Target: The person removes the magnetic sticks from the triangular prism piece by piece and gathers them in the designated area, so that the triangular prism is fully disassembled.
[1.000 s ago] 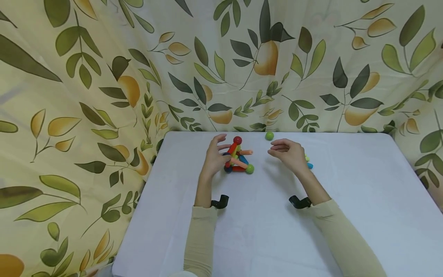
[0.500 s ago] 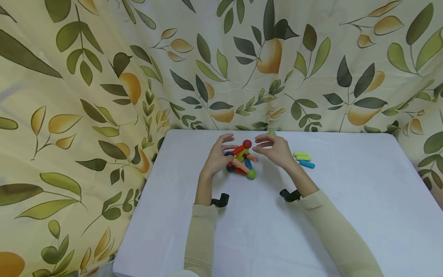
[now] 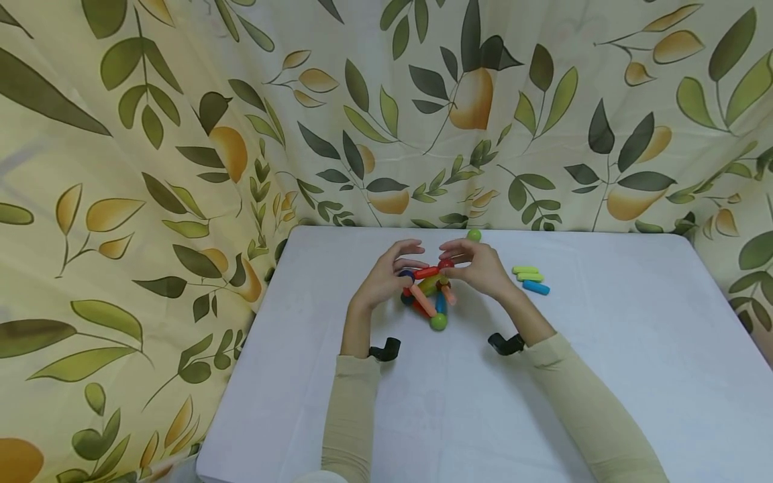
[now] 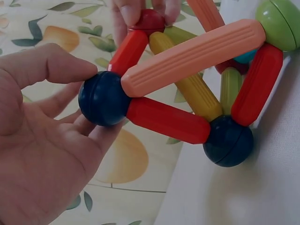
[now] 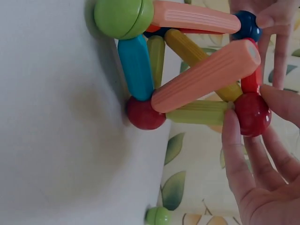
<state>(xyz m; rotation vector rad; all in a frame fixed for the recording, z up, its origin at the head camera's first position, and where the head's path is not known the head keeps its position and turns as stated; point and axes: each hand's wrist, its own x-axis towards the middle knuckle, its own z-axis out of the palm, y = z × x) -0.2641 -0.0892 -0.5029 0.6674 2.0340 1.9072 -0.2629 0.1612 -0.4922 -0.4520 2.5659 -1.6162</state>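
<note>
A frame of magnetic rods and balls stands on the table between the two hands. Its dark blue upper ball is pinched between thumb and fingers of my left hand. My right hand grips the red upper ball with its fingertips. A red rod joins these two balls. One salmon rod runs from the blue ball down to a green ball. Another salmon rod slants up from a lower red ball, its upper end free.
A loose green ball lies at the table's back edge, behind the right hand. Two yellow-green rods and a blue rod lie to the right. A leaf-patterned curtain hangs behind the white table.
My right hand has come left from beside the frame and now holds its red upper ball. The frame has turned, with the red ball shifting right and nearer and the green ball nearer.
</note>
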